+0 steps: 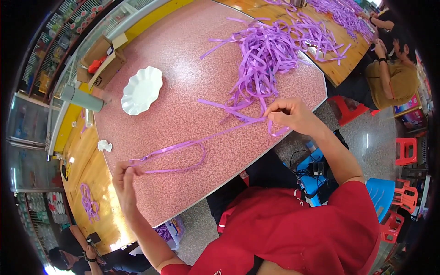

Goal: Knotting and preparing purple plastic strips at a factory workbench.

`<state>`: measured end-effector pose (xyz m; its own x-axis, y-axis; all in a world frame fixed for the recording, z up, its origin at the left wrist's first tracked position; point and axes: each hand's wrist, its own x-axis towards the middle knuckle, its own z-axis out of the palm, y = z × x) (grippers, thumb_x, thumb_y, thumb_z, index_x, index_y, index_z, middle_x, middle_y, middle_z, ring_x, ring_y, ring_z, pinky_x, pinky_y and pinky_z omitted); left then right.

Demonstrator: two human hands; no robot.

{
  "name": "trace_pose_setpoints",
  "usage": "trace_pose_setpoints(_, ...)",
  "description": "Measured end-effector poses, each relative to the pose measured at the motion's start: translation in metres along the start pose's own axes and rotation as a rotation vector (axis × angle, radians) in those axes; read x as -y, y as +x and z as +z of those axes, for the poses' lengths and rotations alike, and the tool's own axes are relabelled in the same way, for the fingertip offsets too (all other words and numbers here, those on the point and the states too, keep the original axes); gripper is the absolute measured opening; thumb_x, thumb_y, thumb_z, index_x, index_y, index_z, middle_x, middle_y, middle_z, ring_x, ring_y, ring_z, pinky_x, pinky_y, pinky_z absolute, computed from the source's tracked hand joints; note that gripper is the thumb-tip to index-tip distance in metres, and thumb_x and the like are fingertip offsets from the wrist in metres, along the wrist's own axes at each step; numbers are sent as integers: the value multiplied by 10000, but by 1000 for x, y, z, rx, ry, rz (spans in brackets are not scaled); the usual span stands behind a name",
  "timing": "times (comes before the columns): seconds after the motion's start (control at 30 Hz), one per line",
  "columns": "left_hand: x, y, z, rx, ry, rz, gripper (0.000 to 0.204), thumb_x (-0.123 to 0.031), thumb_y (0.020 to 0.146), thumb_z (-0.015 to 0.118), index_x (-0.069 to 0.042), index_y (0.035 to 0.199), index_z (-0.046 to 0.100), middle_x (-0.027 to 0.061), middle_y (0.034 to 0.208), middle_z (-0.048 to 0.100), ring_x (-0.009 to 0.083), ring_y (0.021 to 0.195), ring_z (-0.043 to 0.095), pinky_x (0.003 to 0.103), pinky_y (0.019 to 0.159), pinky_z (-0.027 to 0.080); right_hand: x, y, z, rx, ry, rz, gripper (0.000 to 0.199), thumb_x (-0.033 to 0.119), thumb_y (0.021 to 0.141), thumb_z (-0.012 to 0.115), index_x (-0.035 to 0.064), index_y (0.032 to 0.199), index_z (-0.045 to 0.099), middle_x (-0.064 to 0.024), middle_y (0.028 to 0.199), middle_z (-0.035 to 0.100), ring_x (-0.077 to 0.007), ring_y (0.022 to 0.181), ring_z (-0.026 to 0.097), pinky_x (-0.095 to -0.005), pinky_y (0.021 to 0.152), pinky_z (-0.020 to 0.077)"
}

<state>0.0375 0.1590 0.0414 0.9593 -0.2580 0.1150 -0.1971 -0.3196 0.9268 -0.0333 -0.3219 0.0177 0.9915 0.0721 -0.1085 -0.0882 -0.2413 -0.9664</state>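
Ribbon [183,145]: one length, purple, narrow, flat, with a slight sheen; a long narrow loop at its left part, a single near-straight strand at its right. Lies over the near half of a pink speckled table [192,87]; whether it touches the top throughout cannot be told.

Edges and room: the table's pale-trimmed front edge runs aslant below the ribbon, between it and the wearer's body. Open pink surface borders the loop on both sides, broadest on the far side toward the dish.

Hands: ribbon stretched between the two. Left hand [124,176], at the table's left edge: thumb and fingertips pinch the loop's left end. Right hand [293,115], near the front edge: thumb and forefinger pinch the strand's right end, remaining fingers curled. A short purple tail hangs just below it.

Ribbon pile [266,50]: purple, tangled, just beyond the right hand; loose ends trail toward the strand.

White dish [142,90]: scalloped rim, far left. Crumpled white tissue [105,145]: near the left hand. Grey-green bottle [83,98]: on its side, by the left edge. Cardboard box [110,68]: open, red item inside.
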Motion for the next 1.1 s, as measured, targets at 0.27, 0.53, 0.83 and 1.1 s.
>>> trace_pose_setpoints(0.27, 30, 0, -35, -305, -235, -80, 169, -180, 977, 503, -46, 879, 538, 33, 717, 483, 152, 684, 508, 308, 707, 452, -1, 3, -22, 83, -252, -83, 144, 130, 907, 663, 4, 967, 700, 24, 757, 623, -42, 676, 543, -217, 591, 432)
trace_pose_setpoints(0.53, 80, 6, -74, -619, -188, -135, 231, -206, 1003, 509, -62, 822, 517, 8, 687, 443, 113, 638, 463, 274, 648, 450, -28, -1, -94, -138, -11, -22, 159, 125, 926, 652, -16, 996, 676, -16, 792, 643, -69, 652, 574, -224, 594, 474)
trace_pose_setpoints(0.83, 140, 9, -113, -559, 158, -411, 250, -264, 988, 549, -52, 855, 569, 21, 714, 534, 136, 696, 564, 273, 687, 473, -5, -3, -64, -130, 260, -96, 145, 101, 922, 652, -10, 1014, 660, -19, 720, 593, -64, 580, 515, -233, 541, 455)
trace_pose_setpoints(1.1, 6, -16, 43, -404, 93, 173, 220, -197, 1007, 537, -14, 1053, 649, 71, 972, 669, 177, 935, 605, 316, 883, 457, 45, -12, -5, 56, 549, -281, 168, 59, 910, 642, -19, 1058, 629, -59, 734, 595, -84, 550, 508, -271, 511, 486)
